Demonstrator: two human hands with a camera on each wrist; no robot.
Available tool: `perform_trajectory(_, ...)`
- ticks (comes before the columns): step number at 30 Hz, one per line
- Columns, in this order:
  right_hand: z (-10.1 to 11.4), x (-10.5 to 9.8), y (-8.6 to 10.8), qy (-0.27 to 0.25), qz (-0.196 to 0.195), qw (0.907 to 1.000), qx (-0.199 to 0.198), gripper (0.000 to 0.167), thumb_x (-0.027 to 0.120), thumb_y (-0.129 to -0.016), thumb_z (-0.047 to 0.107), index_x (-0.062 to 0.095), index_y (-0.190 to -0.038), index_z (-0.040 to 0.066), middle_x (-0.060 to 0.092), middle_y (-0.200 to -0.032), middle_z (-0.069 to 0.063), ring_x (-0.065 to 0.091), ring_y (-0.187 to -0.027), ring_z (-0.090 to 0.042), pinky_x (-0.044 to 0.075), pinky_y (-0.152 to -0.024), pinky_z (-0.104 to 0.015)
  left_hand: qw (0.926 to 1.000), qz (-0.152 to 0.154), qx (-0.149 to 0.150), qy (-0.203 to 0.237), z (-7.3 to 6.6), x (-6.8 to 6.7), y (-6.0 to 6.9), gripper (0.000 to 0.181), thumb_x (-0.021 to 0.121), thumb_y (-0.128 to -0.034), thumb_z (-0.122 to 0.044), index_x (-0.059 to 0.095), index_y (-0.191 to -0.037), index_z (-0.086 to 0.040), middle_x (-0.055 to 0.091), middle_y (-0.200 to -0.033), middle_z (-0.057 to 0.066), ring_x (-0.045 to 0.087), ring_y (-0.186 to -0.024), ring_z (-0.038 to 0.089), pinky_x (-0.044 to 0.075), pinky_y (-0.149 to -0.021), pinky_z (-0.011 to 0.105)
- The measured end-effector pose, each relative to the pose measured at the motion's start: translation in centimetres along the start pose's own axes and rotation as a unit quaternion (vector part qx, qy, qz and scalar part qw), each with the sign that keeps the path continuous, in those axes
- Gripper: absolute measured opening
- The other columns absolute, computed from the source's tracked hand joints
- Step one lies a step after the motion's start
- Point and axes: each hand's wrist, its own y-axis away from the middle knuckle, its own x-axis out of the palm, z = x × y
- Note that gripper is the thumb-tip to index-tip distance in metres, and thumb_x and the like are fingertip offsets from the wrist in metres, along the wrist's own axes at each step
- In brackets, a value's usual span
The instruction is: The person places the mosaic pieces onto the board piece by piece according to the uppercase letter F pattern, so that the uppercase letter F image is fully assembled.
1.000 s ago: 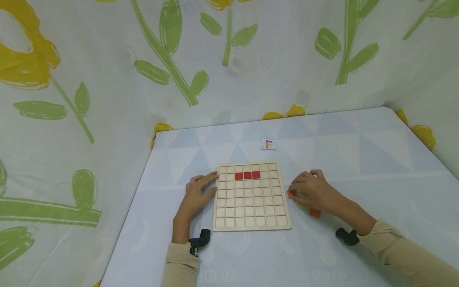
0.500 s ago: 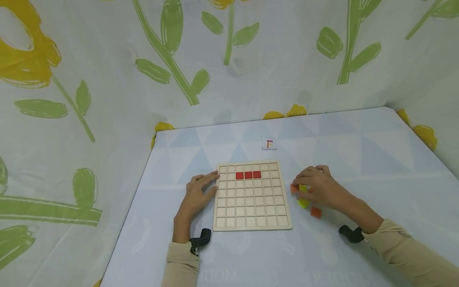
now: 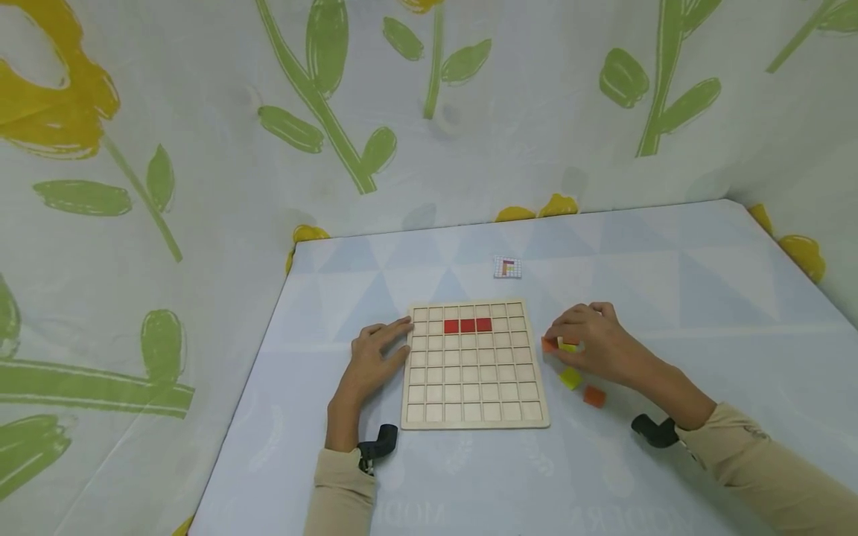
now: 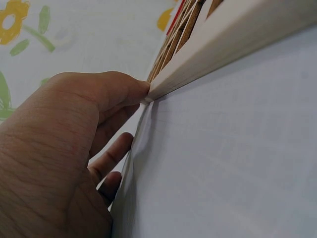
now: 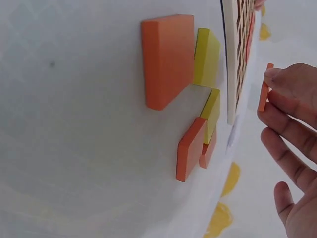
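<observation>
Now your right hand (image 3: pixel 593 344), pinching an orange square tile (image 5: pixel 264 94), bares a yellow tile (image 3: pixel 570 378) it partly covered; your loosely spread left hand (image 3: pixel 371 359) touches the wooden grid board (image 3: pixel 472 391) between both.

Red tiles (image 3: pixel 468 325), orange tiles (image 5: pixel 171 62), yellow tiles (image 3: pixel 570 378), pale gridded board (image 3: pixel 472 356), blue triangle-patterned tabletop (image 3: pixel 697 290)

The left sleeve (image 3: pixel 342 491) is plain beige cloth, its creased cuff ending just short of the wrist. The right sleeve (image 3: pixel 760 458) matches it in colour, with soft wrinkles running along the forearm. At each wrist sits a black fitting bent like a pipe elbow, the left fitting (image 3: pixel 382 441) and the right fitting (image 3: pixel 655 432) both blunt-ended. The left hand (image 3: pixel 374 356) and right hand (image 3: pixel 599 345) are bare.
</observation>
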Motion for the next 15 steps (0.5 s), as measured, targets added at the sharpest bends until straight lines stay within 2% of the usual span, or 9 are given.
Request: perform_trajectory(15, 0.43, 0.03, -1.00, 0.000, 0.010, 0.9999, -0.008, 0.020, 0.086, -0.076, 0.009, 0.078, -0.094, 0.014, 0.071, -0.100, 0.000, 0.060, -0.102, -0.024, 0.033, -0.092, -0.056, 0.9999, 0.007, -0.011, 0.003, -0.23, -0.15, 0.05, 0.044, 0.065, -0.0970, -0.025, 0.061, -0.141, -0.023, 0.049, -0.150, -0.013, 0.038, -0.133, 0.025, 0.019, -0.110, 0.053)
